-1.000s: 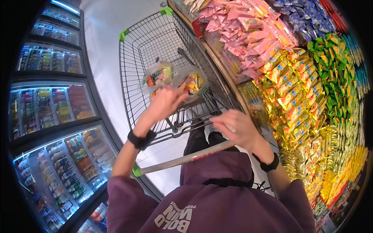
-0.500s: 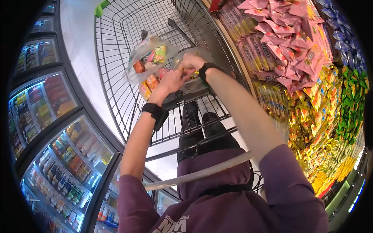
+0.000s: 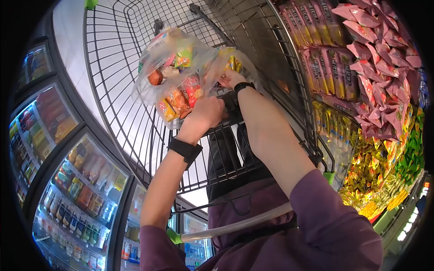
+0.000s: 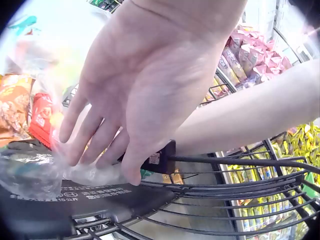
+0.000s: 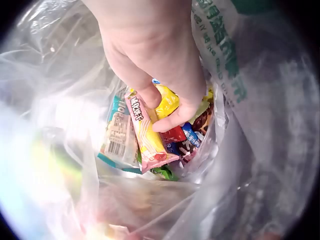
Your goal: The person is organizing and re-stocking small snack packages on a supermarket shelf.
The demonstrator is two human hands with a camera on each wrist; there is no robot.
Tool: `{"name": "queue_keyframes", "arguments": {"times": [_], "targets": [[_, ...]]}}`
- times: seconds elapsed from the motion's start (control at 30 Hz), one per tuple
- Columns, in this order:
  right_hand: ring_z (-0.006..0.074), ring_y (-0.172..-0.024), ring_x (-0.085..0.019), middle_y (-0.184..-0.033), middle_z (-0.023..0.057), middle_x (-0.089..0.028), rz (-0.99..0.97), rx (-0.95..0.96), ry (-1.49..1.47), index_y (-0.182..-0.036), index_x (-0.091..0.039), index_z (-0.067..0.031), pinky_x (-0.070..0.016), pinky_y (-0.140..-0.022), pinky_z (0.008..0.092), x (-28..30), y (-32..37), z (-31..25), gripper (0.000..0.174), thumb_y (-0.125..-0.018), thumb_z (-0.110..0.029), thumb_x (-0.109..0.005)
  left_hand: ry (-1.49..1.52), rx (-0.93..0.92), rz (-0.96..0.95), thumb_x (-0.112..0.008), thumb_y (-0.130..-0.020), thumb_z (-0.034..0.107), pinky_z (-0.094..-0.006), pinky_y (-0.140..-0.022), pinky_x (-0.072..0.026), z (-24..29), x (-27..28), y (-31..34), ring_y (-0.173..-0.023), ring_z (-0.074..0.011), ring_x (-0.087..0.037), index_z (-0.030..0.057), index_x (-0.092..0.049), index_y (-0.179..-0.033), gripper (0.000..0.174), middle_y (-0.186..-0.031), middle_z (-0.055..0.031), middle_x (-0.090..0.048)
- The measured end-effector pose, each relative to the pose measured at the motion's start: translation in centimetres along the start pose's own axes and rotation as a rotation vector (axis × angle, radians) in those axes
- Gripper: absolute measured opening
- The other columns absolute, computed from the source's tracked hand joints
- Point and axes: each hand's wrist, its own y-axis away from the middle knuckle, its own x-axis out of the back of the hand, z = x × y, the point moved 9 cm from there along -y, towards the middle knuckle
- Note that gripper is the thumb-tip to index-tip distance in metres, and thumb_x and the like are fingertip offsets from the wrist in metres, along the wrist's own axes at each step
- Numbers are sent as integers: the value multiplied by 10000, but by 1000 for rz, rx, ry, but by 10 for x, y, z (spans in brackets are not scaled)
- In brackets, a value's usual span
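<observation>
Reaching into a clear plastic bag of wrapped snacks, my right hand has its thumb and finger apart over the packets. Their tips touch a pink-and-yellow snack packet, with a yellow packet showing between them. In the left wrist view my left hand hangs with its fingers extended downward at the bag's thin plastic, above the cart's black flap. A second clear bag stands beside it in the head view, holding a red packet and orange packets.
A wire shopping cart surrounds the bags, its handle close to my body. Glass-door coolers line the left. Along the right, shelves carry pink packets, gold packets and green packets.
Both hands have come forward from above the cart handle to the bags. My right hand has gone down into the right bag, and the left has drawn slightly back from it.
</observation>
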Motion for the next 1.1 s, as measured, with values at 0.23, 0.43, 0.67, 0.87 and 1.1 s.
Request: {"name": "queue_keyframes", "arguments": {"times": [0.23, 0.43, 0.67, 0.87, 1.1], "targets": [[220, -914, -650, -1026, 96, -634, 110, 121, -292, -1140, -579, -72, -590, -807, 352, 17, -5, -2, 194, -957, -127, -613, 76, -23, -138, -670, -894, 401, -478, -794, -549, -4, -17, 4, -890, -400, -688, -20, -716, -917, 425, -880, -242, -700], [198, -918, -649, -1008, 67, -634, 200, 146, -105, -1077, -599, -72, -577, -830, 352, 18, 2, -8, 159, -946, -156, -632, 3, -19, -186, -632, -920, 408, -475, -802, -549, 2, -23, 6, -904, -392, -689, -9, -725, -964, 430, -901, -236, -703], [181, -719, -648, -934, 62, -667, 150, 215, 499, -1119, -646, -93, -564, -571, 296, -21, 73, -50, 236, -908, -192, -611, -42, -36, -156, -625, -927, 376, -471, -785, -548, 1, -21, 5, -891, -403, -683, 21, -726, -967, 371, -906, -230, -701], [171, -614, -684, -774, 86, -688, 60, 318, 1264, -955, -688, -41, -591, -545, 313, -84, 193, -91, 210, -849, -222, -708, -105, -49, 40, -596, -951, 315, -481, -751, -521, 12, 26, 37, -851, -421, -662, 33, -723, -986, 311, -861, -242, -681], [276, -930, -723, -1051, 150, -736, -122, 468, 1933, -993, -765, -46, -577, -782, 405, -94, 261, -98, 345, -664, -149, -781, 37, -56, 312, -638, -949, 287, -428, -729, -523, 54, 91, 108, -813, -388, -671, 39, -712, -1086, 293, -864, -223, -687]]}}
